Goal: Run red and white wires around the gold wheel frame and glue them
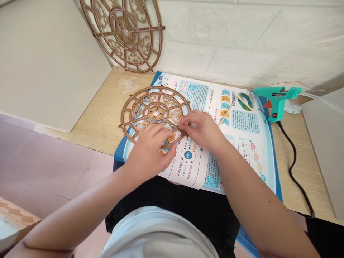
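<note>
Brown laser-cut wooden disc [154, 111]: we see the right hand [200, 129] pinching its rim, fingers together; the left hand [147, 148] arches over it, grip unclear.

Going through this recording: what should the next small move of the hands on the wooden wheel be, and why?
Probably the right hand should hold its pinch on the rim of the laser-cut wooden wheel steady while the left hand makes any small adjustment beside it, since both hands are at that lower edge. The teal hot glue gun lies off to the right, untouched, so picking it up can likely wait.
</note>
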